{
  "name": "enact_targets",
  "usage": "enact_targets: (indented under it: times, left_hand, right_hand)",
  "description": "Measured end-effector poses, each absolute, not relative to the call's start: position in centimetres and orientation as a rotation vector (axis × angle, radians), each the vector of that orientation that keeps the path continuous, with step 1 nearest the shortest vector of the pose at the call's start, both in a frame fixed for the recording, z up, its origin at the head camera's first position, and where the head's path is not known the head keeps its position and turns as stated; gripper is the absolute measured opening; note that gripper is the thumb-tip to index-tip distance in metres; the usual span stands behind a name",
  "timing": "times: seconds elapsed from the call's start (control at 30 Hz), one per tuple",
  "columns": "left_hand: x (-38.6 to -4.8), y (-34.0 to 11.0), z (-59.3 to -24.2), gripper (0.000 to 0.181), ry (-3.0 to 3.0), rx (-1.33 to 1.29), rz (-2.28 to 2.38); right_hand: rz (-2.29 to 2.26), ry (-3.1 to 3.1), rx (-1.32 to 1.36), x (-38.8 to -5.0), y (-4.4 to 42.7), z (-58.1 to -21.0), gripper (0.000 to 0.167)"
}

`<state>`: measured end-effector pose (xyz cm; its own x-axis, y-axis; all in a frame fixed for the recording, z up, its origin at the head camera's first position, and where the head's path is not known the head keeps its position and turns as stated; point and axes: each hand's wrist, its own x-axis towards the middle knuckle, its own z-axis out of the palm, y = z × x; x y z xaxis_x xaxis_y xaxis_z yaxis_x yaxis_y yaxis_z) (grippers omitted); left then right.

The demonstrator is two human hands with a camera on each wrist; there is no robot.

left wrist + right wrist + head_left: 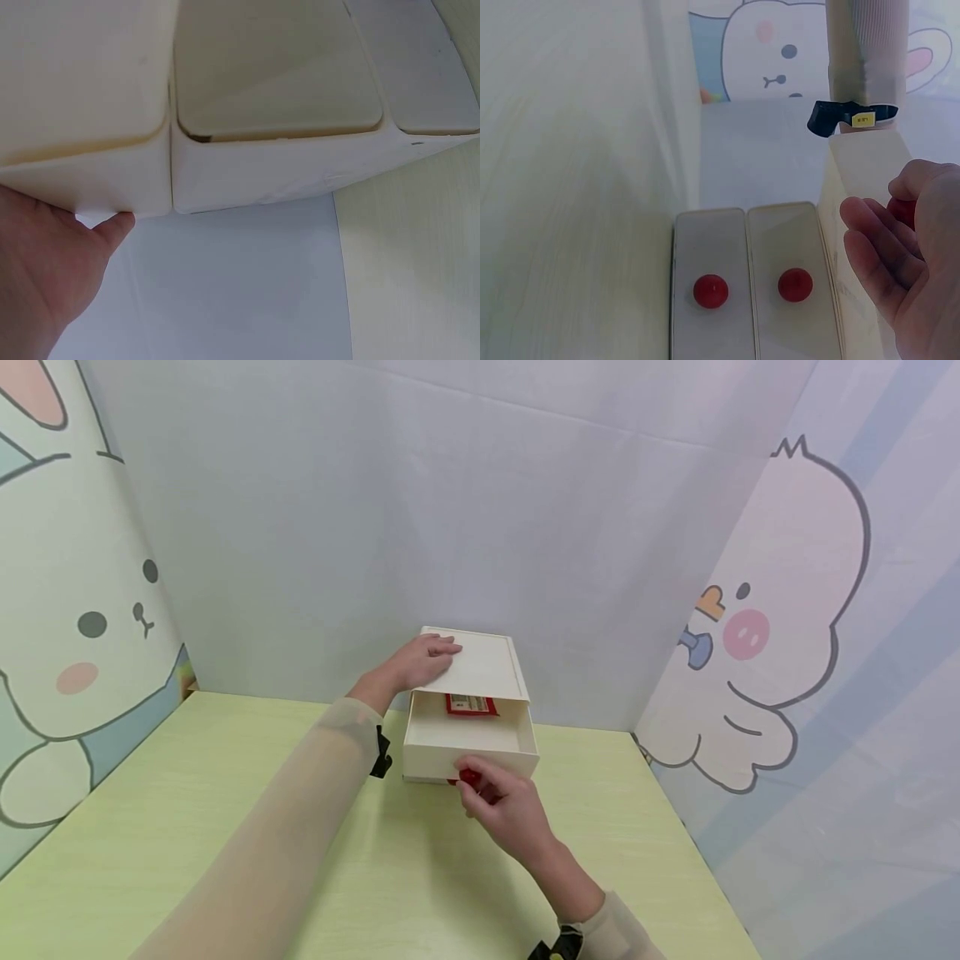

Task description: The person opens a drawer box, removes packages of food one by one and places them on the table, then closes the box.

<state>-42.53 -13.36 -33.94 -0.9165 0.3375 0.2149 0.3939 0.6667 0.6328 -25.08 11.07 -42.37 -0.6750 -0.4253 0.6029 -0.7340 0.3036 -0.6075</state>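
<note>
A small white drawer cabinet (483, 664) stands on the table against the back curtain. Its top drawer (435, 762) is pulled partway out. Inside, toward the back, a red packet (471, 705) with a pale printed label shows, partly hidden under the cabinet top. My left hand (420, 664) rests on the left side of the cabinet top; in the left wrist view its thumb (116, 229) lies along the cabinet's edge. With thumb and fingers, my right hand (510, 806) pinches the drawer's round red knob (903, 213).
Below the pulled-out drawer, two closed drawers carry red knobs (710, 291) in the right wrist view. The pale green tabletop (247, 760) spreads around the cabinet. A plain curtain (375, 527) hangs behind, with cartoon-printed curtains (795, 568) at the sides.
</note>
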Motion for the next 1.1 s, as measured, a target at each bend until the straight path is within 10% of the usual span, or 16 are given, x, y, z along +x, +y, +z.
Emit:
enact_targets:
  times: [1.1]
  left_hand:
    - [-42.3,-13.3,-33.8,0.056,-2.808,-0.601,-1.069]
  right_hand:
    - [1.317,-2.200,1.090,-24.0,11.8,-42.8,0.025]
